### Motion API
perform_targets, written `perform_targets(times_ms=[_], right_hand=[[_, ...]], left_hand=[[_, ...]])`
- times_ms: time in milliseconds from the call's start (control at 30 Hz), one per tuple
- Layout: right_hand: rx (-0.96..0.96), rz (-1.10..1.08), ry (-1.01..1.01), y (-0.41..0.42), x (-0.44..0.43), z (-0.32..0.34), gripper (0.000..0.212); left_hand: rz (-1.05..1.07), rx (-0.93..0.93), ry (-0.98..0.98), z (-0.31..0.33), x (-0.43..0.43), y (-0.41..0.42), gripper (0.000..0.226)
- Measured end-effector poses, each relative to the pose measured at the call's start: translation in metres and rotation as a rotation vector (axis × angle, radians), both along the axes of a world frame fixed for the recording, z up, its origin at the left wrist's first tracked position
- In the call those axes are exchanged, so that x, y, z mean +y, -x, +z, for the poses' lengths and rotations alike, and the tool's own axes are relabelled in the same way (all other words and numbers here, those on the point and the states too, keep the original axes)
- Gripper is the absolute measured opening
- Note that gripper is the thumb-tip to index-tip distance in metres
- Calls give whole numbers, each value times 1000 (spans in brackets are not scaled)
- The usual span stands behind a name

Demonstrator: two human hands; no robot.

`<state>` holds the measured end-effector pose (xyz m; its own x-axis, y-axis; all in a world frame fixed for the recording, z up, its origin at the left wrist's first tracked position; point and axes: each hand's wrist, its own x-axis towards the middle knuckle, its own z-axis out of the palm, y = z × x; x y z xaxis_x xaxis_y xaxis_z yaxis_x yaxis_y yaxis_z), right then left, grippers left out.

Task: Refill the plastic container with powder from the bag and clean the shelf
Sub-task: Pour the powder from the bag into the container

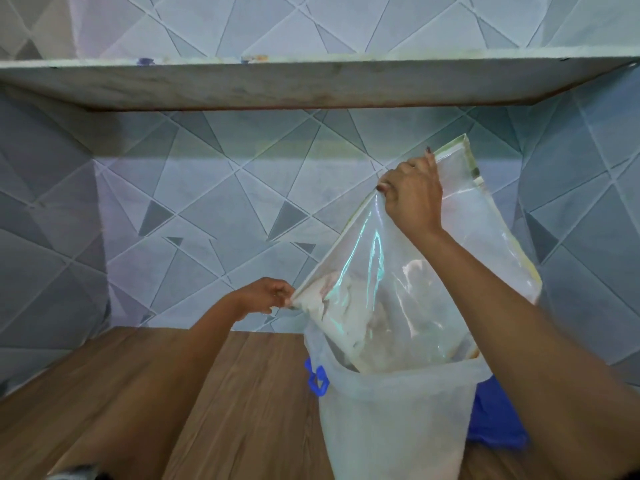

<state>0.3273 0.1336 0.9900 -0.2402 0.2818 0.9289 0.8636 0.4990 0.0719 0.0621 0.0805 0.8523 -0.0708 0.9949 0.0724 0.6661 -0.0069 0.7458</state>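
Note:
A clear plastic bag [398, 292] with pale powder in its lower part is tipped upside down, its mouth inside the open top of a tall translucent white plastic container [391, 420]. The container stands on the wooden shelf [221, 393] and has a blue clip handle [318, 377] at its rim. My left hand [268, 295] pinches the bag's low left corner. My right hand [412, 194] grips the bag's raised upper edge.
A blue object [498, 427] lies on the shelf behind the container, partly hidden by my right forearm. An upper shelf board [311, 81] runs across above. Patterned grey tiled walls [214, 209] close in the back and both sides.

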Motion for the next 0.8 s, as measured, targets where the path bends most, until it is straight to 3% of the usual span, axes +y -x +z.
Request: perform_targets(times_ms=[200,367,700,800], right_hand=[[49,-21,14,-17,2,-1,27],[138,-34,37,-28,2,5,24],[257,-114,94,-62,8,21,27],[330,-146,112,-74,8,20,28]], left_hand=[[107,-265,-150,-2,-3,4,22],[199,-161,-366,43,-1,3,22],[227,-191,-629,110,7,-30,24],[246,-276,-718,123,8,-44,12]])
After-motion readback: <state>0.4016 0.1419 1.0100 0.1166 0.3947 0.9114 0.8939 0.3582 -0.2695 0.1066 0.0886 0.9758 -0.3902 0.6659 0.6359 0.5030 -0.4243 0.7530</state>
